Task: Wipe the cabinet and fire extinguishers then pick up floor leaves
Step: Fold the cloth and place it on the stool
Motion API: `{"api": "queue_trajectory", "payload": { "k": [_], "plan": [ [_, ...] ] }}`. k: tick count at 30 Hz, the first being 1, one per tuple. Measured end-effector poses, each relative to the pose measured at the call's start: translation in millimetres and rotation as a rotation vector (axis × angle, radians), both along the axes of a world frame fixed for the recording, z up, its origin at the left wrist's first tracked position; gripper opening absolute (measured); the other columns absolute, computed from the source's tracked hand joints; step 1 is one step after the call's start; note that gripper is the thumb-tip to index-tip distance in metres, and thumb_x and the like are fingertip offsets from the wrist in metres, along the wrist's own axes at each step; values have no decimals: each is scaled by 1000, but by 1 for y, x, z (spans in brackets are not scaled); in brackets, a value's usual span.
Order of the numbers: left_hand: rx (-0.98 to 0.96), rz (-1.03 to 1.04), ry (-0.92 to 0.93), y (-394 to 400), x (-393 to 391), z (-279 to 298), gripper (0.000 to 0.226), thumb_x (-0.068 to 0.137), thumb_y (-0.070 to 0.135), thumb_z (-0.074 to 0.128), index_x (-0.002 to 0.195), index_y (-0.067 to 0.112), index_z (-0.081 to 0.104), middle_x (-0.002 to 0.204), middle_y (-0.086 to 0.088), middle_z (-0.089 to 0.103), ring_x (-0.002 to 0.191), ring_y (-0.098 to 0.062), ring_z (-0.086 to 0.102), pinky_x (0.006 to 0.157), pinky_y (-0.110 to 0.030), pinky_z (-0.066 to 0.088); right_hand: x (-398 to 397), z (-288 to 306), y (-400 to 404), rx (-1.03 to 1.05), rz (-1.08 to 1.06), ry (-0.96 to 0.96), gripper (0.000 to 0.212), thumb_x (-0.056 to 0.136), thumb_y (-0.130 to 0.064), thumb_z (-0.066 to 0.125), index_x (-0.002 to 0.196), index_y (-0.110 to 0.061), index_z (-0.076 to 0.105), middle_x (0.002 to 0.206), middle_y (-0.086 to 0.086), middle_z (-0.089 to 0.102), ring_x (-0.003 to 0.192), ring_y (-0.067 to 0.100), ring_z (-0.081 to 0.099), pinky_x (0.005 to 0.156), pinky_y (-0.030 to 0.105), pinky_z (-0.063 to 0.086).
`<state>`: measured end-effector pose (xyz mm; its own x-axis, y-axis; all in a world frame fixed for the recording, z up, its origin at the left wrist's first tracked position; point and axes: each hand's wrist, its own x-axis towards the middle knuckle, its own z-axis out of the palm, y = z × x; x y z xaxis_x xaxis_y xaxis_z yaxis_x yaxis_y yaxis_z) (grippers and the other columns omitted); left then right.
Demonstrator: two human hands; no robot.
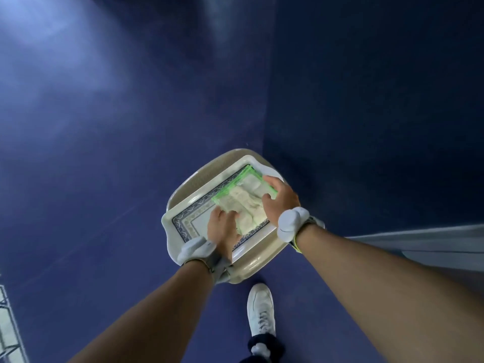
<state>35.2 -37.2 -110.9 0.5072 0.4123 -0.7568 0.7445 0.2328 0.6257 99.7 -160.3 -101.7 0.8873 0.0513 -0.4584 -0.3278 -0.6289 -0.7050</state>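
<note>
We look straight down at a beige plastic stool (194, 179) standing on a dark blue floor (104, 179). A cream tray (183, 226) with a blue patterned border lies on the stool's seat, turned at an angle so that its corners overhang the seat's edge.

On the far right part of the tray lies a pack of wipes (245, 203), a clear packet with green edges and pale folded cloths showing through it. Both of our hands are on this pack. Our left hand (222, 226) rests at the pack's near left corner, its fingers curled against the edge; whether they truly pinch the packet or only press on it we cannot tell. Our right hand (279, 199) lies over the pack's right side, the fingers bent over the far green edge and the thumb pressing on the top face, so it grips the pack.

Each wrist carries a grey strap with a white rounded device on it, and both forearms are bare.

Below the stool, one white laced shoe (260, 310) stands on the floor, with a dark trouser cuff beneath it. At the right edge a pale grey surface (432, 244) slants into view, and at the lower left corner sits a pale panel with dark lines (10, 328).
</note>
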Motion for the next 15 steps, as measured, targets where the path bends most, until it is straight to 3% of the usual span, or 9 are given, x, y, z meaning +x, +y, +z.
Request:
{"api": "queue_trajectory", "payload": {
  "k": [2,4,7,9,11,13,15],
  "plan": [
    [86,-208,51,4,-1,1,56,93,14,51,147,8,34,142,-19,50,126,-40,52,103,-50,49,-3,0,-5,-21,24,13,50,89,-7,49,135,-26,56,137,-3,59,123,23,55,97,26,43],
    [253,-393,69,8,-2,2,58,94,13,51,147,0,33,146,-23,46,130,-39,48,111,-43,40,-10,5,-13,-10,-4,5,49,90,-8,49,135,-26,56,139,-3,58,125,24,54,99,28,45],
    [461,-487,22,5,-9,22,54,93,19,55,145,17,42,147,-9,48,123,-31,57,106,-43,46,-23,23,-26,-13,-96,31,47,91,-10,47,133,-28,56,138,-3,58,125,24,54,101,31,46],
    [505,-741,-50,0,-22,43,48,92,19,54,139,22,49,142,-5,51,117,-30,60,103,-41,48,-37,36,-39,7,-118,105,37,92,-11,48,123,-25,62,129,0,64,118,24,60,97,31,48],
    [543,-1013,-126,-3,-35,59,41,93,18,52,133,21,55,135,-4,57,119,-24,57,104,-33,45,-55,50,-53,18,-10,249,28,93,-14,48,112,-23,66,121,4,69,108,28,65,92,35,52],
    [624,-1266,-192,-10,-52,77,36,93,18,53,129,20,59,129,-2,62,119,-22,58,102,-33,47,-83,71,-69,24,97,383,28,95,-14,46,114,-16,66,113,6,71,96,27,68,81,31,54],
    [667,-1443,-211,-22,-76,95,34,94,19,53,127,22,60,128,1,64,117,-20,59,99,-34,49,-119,96,-83,-33,156,379,29,96,-15,46,115,-15,67,111,5,72,94,24,67,77,26,54]
  ]
}}
